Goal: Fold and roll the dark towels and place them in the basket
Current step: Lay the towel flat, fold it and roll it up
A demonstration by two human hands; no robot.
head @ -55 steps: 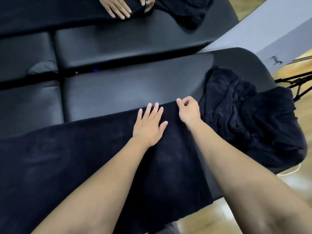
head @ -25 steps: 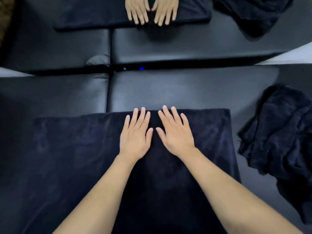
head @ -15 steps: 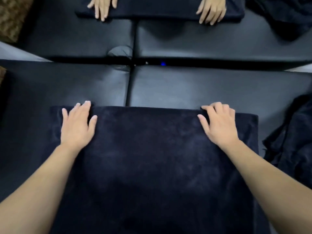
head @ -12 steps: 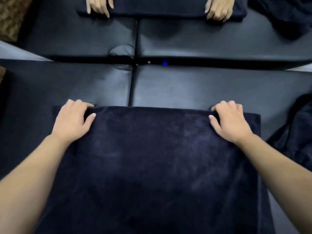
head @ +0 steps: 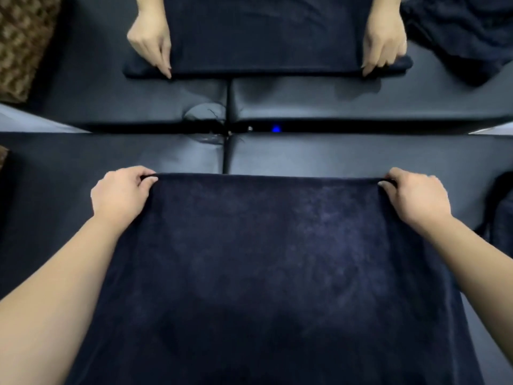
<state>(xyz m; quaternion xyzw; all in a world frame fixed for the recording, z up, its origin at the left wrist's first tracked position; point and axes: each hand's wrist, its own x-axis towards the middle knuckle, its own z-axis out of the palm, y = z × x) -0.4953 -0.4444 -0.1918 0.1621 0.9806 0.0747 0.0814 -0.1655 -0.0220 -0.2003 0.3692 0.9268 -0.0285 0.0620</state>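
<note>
Both hands, flat on the dark towel (head: 266, 259) a moment ago, now pinch its far corners, left hand (head: 122, 195) and right hand (head: 413, 198) clenched on the edge, apparently ready to fold it.

Just one head-worn wide-angle cam, looking steeply down and forward over the padded table (head: 333, 162), close to the near edge; far side still fits in frame.

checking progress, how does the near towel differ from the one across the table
The near towel is spread wide, its far corners gripped by the left hand and right hand. The far towel looks narrower, its near edge held by another person's hands. Both are dark, on black padded tables.
</note>
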